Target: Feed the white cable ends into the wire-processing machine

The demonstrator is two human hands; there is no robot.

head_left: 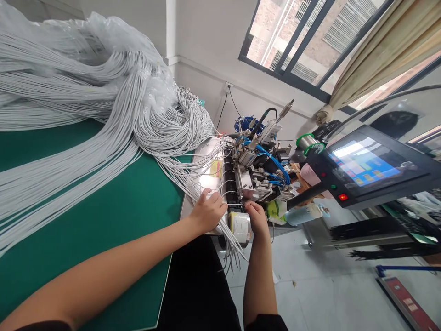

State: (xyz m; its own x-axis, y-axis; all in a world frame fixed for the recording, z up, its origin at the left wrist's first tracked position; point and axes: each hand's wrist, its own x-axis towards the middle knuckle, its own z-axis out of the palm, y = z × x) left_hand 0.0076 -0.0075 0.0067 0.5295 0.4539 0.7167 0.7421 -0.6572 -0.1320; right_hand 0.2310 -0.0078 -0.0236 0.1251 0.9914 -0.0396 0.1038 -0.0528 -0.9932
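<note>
Thin, round, white cable (235,204) spans between the hands, beside a silver-and-black metal machine (246,179) with blue tubing. Right hand (257,217): thumb and fingertips pinch the cable. Left hand (207,214): fingers bent near pale strands (grip hidden; cannot tell whether closed). Green, smooth tabletop (138,202) adjacent.

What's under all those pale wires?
Under the pale wires you can see a green table and, by the left hand, a shiny plate. Anything else underneath is covered and can't be seen.

a beige curtain (375,55) hangs at the window (310,43).
</note>
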